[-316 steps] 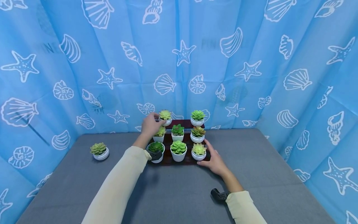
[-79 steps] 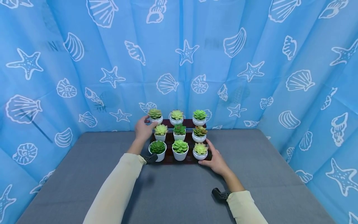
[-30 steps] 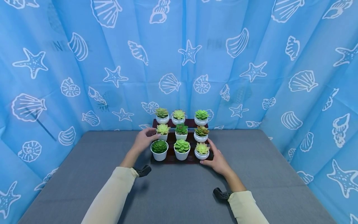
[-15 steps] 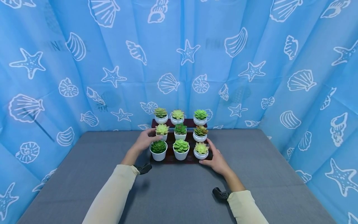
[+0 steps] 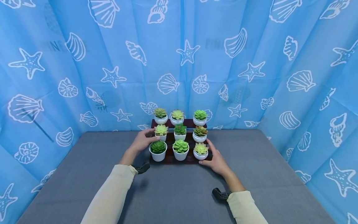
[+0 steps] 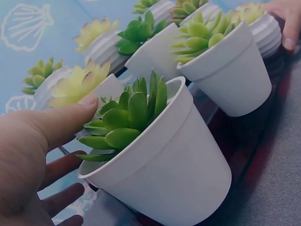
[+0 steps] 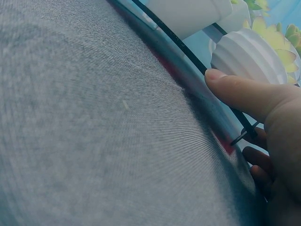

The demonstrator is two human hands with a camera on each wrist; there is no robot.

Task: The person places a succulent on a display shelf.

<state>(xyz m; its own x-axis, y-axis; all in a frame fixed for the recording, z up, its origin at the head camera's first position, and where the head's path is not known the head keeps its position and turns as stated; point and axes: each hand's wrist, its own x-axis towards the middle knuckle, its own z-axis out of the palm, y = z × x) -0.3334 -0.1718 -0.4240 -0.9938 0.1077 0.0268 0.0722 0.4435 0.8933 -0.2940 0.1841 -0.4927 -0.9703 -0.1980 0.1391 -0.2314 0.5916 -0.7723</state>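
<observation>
A dark red three-tier display shelf [image 5: 169, 160] holds several small potted succulents in white pots. My left hand [image 5: 141, 140] is at the left end of the middle tier, beside a square pot with a pale yellow succulent [image 5: 161, 130]. Its thumb overlaps the front of that pot, and in the left wrist view the fingers spread loosely behind the dark green succulent's round pot [image 6: 174, 165]. My right hand [image 5: 217, 161] grips the shelf's lower right end, thumb at the front edge near a ribbed pot [image 7: 251, 56], fingers curled round the side.
Grey cloth covers the table [image 5: 179, 193] before and beside the shelf. A blue curtain [image 5: 179, 62] printed with shells and starfish hangs right behind the top tier. On the top tier stand an olive-green succulent [image 5: 160, 113], a pale one [image 5: 177, 114] and a bright green one [image 5: 200, 114].
The succulent once on the table at left now stands on the top tier's left end. My left hand has let go of it and come down to the middle tier. My right hand stays put.
</observation>
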